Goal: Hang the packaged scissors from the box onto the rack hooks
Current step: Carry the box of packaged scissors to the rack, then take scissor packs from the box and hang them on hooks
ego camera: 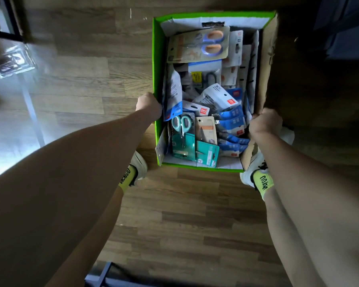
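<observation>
A cardboard box (pixel 157 59) with bright green outer walls stands open on the wooden floor between my feet. It is full of packaged scissors: a card with blue-handled scissors (pixel 198 45) lies on top at the far end, a teal pack with teal-handled scissors (pixel 182 137) at the near end, and several white-and-blue packs (pixel 233 123) fill the middle. My left hand (pixel 149 105) grips the box's left wall. My right hand (pixel 264 121) grips the brown right flap (pixel 268 59). No rack hooks are in view.
Clear plastic packaging (pixel 10 61) lies on the floor at the far left beside a dark frame (pixel 6 27). My white shoes (pixel 140 164) with yellow socks stand against the box's near corners. A dark metal piece (pixel 104 272) sits at the bottom edge.
</observation>
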{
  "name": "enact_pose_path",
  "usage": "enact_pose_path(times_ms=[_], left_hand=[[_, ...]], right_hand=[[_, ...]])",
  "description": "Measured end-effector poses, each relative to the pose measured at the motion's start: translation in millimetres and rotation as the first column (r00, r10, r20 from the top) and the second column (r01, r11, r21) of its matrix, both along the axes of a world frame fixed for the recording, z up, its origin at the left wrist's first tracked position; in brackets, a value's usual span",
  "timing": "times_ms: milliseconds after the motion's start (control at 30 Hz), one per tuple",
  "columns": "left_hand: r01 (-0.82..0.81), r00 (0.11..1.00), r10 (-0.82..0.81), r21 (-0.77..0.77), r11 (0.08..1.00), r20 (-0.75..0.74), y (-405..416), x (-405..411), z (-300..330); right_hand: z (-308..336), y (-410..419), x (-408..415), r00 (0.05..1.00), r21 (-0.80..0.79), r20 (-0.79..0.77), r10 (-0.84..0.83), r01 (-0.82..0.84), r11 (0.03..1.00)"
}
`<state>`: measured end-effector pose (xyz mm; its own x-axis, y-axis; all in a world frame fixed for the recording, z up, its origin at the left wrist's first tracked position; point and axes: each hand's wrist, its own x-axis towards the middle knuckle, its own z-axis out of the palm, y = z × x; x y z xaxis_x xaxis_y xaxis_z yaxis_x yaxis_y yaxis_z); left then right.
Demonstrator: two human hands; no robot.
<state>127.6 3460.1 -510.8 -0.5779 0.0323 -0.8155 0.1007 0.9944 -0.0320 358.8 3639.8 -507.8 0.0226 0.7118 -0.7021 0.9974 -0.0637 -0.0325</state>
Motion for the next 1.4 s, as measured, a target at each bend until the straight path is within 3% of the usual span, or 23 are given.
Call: enact_pose_path(times_ms=[300,467,733,1033,1200,1400], left_hand=[[0.033,0.997,-0.036,0.048,0.998,0.073,-16.3,12.3,45.1],[0.174,0.979,-0.177,0.040,0.984,0.105,-30.2,27.0,90.0],[0.390,0.910,-0.398,0.084,0.917,0.117,-36.4,54.5,128.2],[0.581,0.801,-0.595,0.163,0.798,0.059,-43.8,69.8,102.6],[0.684,0.724,-0.688,0.177,0.707,-0.053,-46.2,68.9,69.6],[0.685,0.727,-0.669,0.221,0.694,-0.155,-49.5,64.8,39.3]], right_hand=[[34.8,-12.7,-3.7,0.994,-0.110,0.064,0.085,-0.078,0.991],[71.3,-34.0,-6.6,0.992,-0.137,0.014,0.124,-0.121,0.983],[110.4,-76.2,-18.1,0.928,-0.206,-0.092,0.361,-0.372,0.905],[73.8,-103.9,-19.9,0.897,-0.215,-0.199,0.395,-0.433,0.875],[39.2,-111.1,-27.6,0.878,-0.167,-0.275,0.391,-0.444,0.880],[7.7,-127.5,-48.1,0.865,-0.128,-0.335,0.374,-0.435,0.891]])
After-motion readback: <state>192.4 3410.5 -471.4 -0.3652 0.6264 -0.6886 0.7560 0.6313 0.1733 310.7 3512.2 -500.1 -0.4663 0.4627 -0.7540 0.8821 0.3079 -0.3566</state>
